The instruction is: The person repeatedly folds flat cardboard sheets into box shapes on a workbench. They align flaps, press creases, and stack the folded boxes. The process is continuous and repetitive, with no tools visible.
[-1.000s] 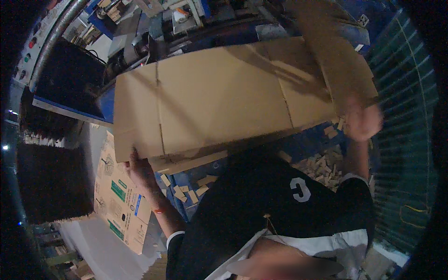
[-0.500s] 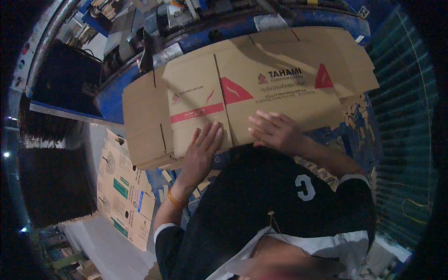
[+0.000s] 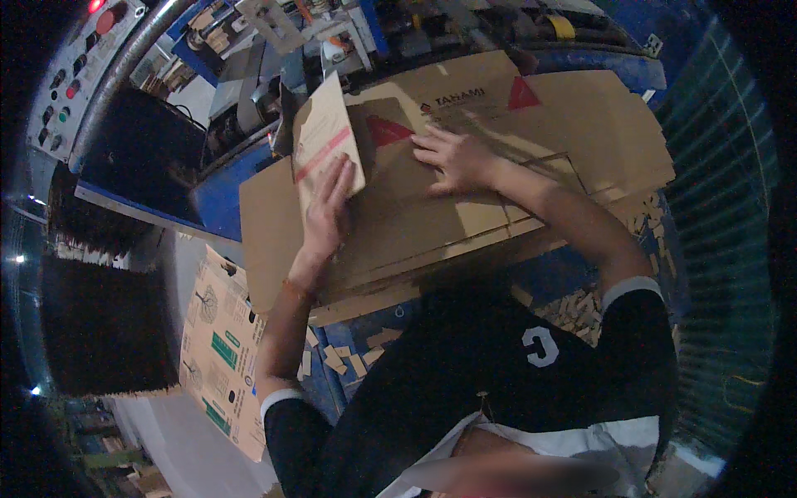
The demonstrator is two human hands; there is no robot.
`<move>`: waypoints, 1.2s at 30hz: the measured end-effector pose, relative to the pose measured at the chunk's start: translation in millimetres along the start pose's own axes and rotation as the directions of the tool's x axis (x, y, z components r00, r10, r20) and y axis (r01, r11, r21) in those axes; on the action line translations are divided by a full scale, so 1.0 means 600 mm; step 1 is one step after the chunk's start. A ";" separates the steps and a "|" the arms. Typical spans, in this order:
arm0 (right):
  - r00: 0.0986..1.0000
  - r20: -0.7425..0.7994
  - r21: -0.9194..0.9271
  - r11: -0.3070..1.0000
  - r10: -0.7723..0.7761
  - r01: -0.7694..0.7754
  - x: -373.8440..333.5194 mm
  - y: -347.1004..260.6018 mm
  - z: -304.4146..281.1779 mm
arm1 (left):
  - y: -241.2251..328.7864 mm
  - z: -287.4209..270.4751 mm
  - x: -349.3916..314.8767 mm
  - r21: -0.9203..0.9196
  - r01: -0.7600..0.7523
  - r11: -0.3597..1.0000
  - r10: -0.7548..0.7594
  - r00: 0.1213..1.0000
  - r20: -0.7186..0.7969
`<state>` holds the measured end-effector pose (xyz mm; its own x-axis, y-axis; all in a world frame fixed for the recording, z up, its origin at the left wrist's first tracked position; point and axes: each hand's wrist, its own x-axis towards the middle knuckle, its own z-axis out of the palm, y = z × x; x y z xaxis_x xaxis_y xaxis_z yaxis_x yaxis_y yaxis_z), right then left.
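Observation:
A printed cardboard box blank (image 3: 394, 108) in brown with red shapes lies across a stack of flat cardboard sheets (image 3: 274, 224). Its left panel, crossed by a red band, tilts up from the rest. My left hand (image 3: 328, 203) rests along that panel's near edge with fingers stretched out; its thumb is hidden. On the wide printed panel my right hand (image 3: 457, 159) lies palm down, fingers spread. Neither hand is gripping anything that I can see.
Beyond the stack stands a blue machine (image 3: 581, 70) with dark rollers. A control panel (image 3: 70, 91) with buttons is at the far left. Other printed cardboard (image 3: 220, 332) leans at the lower left. Small cardboard scraps (image 3: 573, 315) lie scattered below the stack.
The printed blank has moved away from me, toward the machine, and its left panel has risen. Both hands have moved forward with it. The sheets beneath are now uncovered.

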<state>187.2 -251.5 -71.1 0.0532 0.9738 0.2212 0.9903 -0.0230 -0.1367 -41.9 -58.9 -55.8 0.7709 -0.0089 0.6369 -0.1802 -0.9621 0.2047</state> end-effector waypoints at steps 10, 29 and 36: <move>0.904 -0.102 -0.063 0.904 0.415 -0.422 0.132 0.071 0.043 | -0.086 0.073 0.123 0.118 0.126 0.985 -0.113 0.987 -0.111; -0.402 -0.518 0.842 0.534 0.755 -0.083 -0.486 0.281 -0.086 | 0.040 -0.044 -0.314 0.285 0.848 0.446 -0.770 0.526 -0.362; -0.364 -0.208 0.812 0.367 0.908 0.453 -0.479 0.325 -0.205 | 0.097 -0.055 -0.206 -0.409 0.729 0.550 -0.722 0.168 -0.671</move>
<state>380.7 -563.8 -42.4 0.9065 -0.4222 -0.0039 0.2840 0.6165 -0.7343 -167.7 -104.5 -98.2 -0.1508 0.8760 0.4581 0.2128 -0.4238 0.8804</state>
